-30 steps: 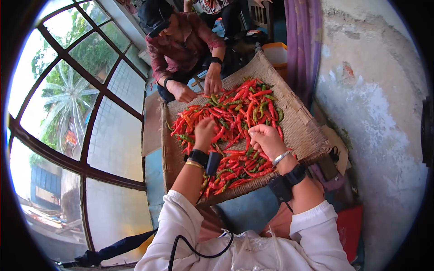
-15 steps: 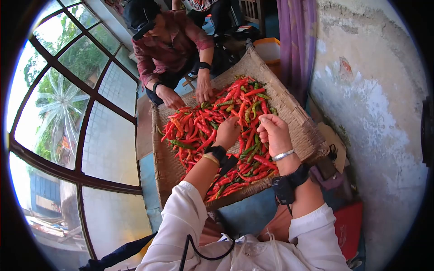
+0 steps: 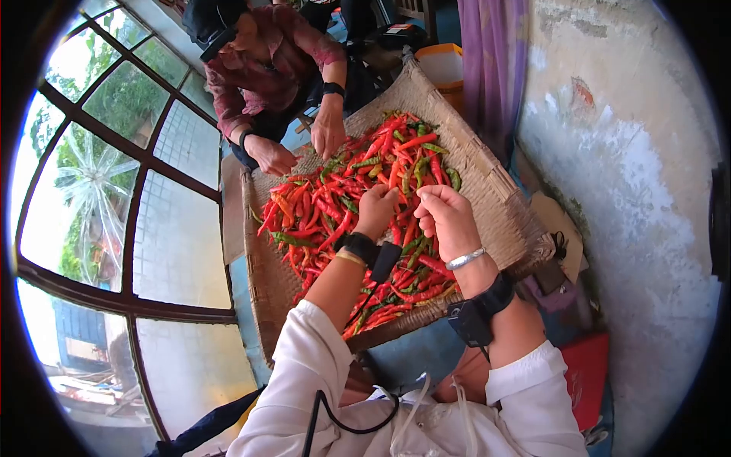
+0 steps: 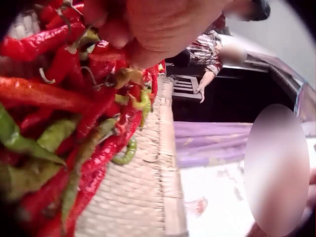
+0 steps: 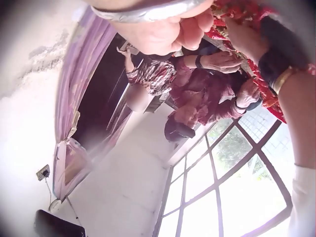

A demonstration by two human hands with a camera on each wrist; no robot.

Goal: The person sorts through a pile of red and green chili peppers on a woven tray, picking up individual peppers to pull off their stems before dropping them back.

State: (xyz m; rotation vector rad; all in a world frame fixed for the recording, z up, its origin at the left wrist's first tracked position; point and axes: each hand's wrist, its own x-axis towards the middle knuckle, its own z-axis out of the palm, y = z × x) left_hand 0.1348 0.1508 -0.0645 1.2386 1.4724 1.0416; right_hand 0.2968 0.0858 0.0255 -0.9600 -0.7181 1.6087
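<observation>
Though shallow, a woven tray (image 3: 489,192) of chilies (image 3: 327,207)

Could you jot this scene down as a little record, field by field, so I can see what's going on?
container: shallow woven tray
contents: heap of chilli peppers, mostly red, some green
left hand: hand over the heap, fingers curled; grip unclear
right hand: hand beside it, thumb and forefinger together; any small thing between them can't be made out
across the tray: person in a dark cap, both hands at the heap's far edge
left side: paned window
right side: purple curtain, worn wall
</observation>
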